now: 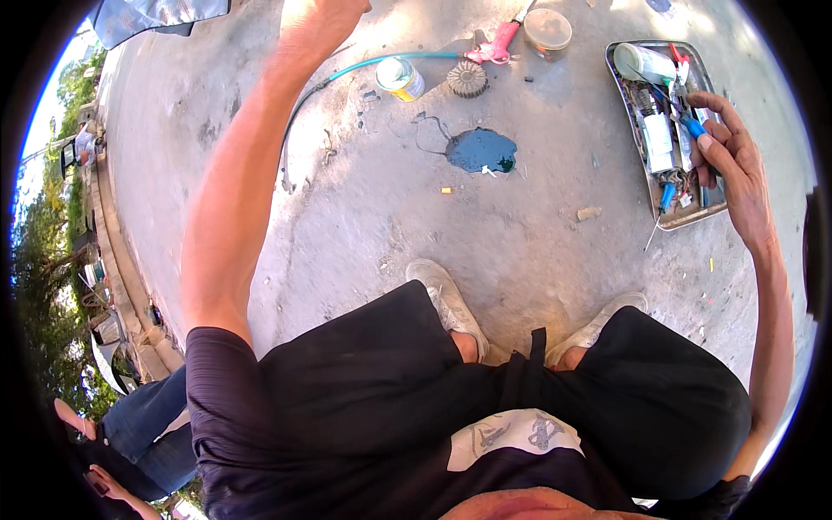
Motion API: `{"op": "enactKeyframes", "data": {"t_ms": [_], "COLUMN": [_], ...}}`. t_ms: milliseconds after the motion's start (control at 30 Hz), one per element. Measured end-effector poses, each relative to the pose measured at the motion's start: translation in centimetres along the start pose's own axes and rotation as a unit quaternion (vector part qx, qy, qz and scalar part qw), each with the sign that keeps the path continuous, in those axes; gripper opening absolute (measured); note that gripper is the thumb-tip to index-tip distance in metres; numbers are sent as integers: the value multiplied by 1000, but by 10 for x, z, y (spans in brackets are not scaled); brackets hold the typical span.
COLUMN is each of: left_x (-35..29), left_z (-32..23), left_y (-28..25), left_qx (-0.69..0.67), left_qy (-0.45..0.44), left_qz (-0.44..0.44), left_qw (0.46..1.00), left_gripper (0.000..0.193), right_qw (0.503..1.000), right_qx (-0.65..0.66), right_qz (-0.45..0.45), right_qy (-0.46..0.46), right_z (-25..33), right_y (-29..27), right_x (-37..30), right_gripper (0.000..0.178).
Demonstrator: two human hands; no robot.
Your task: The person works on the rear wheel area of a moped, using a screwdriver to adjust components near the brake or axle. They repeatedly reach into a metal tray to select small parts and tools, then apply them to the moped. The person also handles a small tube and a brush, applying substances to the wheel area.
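My left hand (322, 24) reaches to the far edge of the view, where its fingers are mostly cut off. Over a metal tray (614, 113) on the right, my right hand (735, 160) is closed with thumb and fingers on a blue-handled screwdriver (694, 126). In the tray lie a white jar (643, 63), a second blue-handled screwdriver (666, 198) whose shaft sticks out over the rim, a white packet (658, 143), a red-handled tool (679, 54) and small metal parts.
Between the arms, a dark oily puddle (483, 151) stains the concrete. Beyond it are a can (399, 79), a ridged round metal part (467, 79), a pink air gun (496, 45) on a teal hose (390, 59), and a round tub (548, 33). Another person's legs (143, 420) show at lower left.
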State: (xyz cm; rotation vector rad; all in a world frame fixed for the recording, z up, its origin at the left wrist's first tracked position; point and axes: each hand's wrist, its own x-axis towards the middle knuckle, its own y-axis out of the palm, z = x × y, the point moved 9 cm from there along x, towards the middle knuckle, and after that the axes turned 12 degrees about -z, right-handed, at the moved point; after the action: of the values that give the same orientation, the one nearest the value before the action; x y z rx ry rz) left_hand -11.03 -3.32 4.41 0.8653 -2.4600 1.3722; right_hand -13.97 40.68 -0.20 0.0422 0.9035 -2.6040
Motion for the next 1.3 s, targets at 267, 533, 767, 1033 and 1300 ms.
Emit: {"op": "enactKeyframes", "data": {"t_ms": [267, 533, 767, 1033, 1300], "left_x": [-10, -9, -9, -11, -15], "left_z": [13, 15, 7, 3, -6], "left_y": [4, 1, 11, 4, 2], "left_qx": [-28, -37, -28, -63, -37], "left_qy": [-43, 6, -10, 27, 10], "left_qz": [-50, -47, -47, -85, -73], "left_qw": [997, 998, 998, 994, 997], "left_gripper": [64, 54, 45, 43, 45], "right_qw": [981, 941, 929, 899, 903], "right_qx": [-65, 12, 246, 249, 255], "right_qz": [42, -112, -197, -251, -249], "right_qy": [-179, -319, -192, -258, -240], "right_z": [102, 144, 117, 137, 127], "right_y": [50, 126, 169, 180, 181], "right_x": [-17, 28, 53, 53, 56], "right_gripper": [37, 36, 31, 28, 26]}}
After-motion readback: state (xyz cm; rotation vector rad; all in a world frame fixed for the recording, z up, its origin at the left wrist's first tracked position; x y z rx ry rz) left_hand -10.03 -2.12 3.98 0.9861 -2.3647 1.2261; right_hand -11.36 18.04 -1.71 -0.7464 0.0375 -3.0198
